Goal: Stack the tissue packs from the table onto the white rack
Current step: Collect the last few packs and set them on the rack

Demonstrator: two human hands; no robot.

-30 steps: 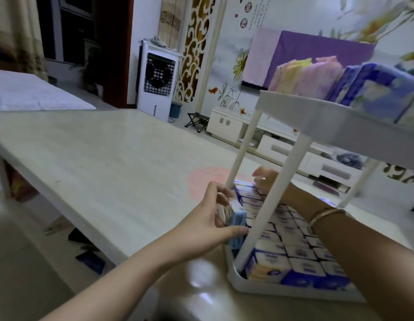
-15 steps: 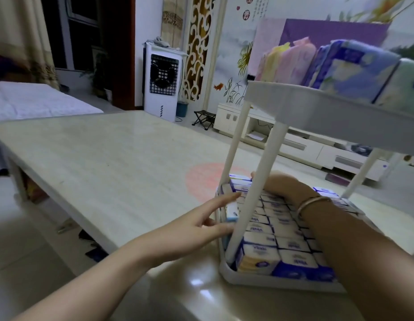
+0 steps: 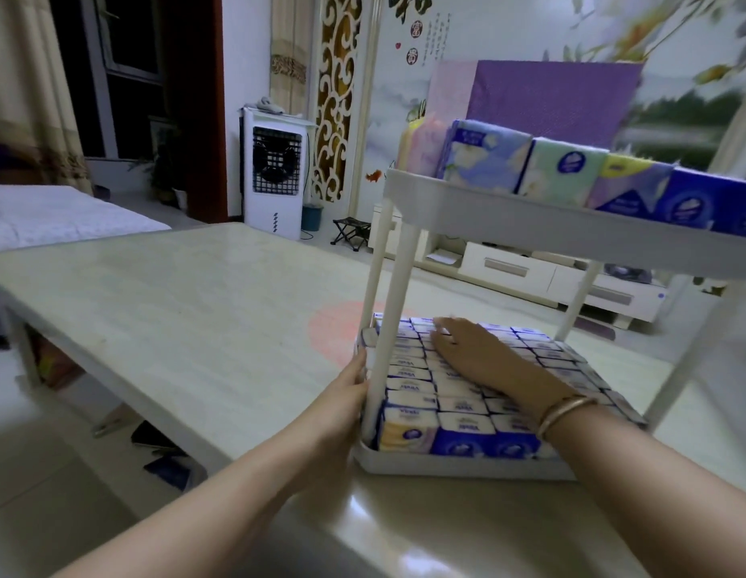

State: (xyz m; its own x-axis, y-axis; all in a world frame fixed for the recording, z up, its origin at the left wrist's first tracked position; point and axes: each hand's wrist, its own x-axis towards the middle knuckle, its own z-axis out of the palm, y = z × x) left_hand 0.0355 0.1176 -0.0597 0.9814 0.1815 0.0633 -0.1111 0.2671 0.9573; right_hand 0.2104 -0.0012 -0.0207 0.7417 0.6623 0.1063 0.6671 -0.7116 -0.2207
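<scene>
Now, the big pale table (image 3: 175,310) fills the left of the view, and the white rack (image 3: 550,231) stands on its right end. Upper shelf: larger soft tissue packs (image 3: 563,173) stand upright in a row along the rim, blue, green, yellow and purple wrappers. Lower tray (image 3: 446,465): small blue-and-white tissue packs (image 3: 463,431) stand packed edge to edge in tight rows, filling it from wall to wall. Right hand (image 3: 471,352) reaches in under the upper shelf and lies palm down on top of those small packs, fingers straight and close together, pressing flat, gripping nothing. A gold bangle (image 3: 565,413) sits on that wrist. Left hand (image 3: 346,394) is at the tray's left edge, against the near post (image 3: 394,323); its fingertips are hidden behind the post, so I cannot tell how far they are curled.
</scene>
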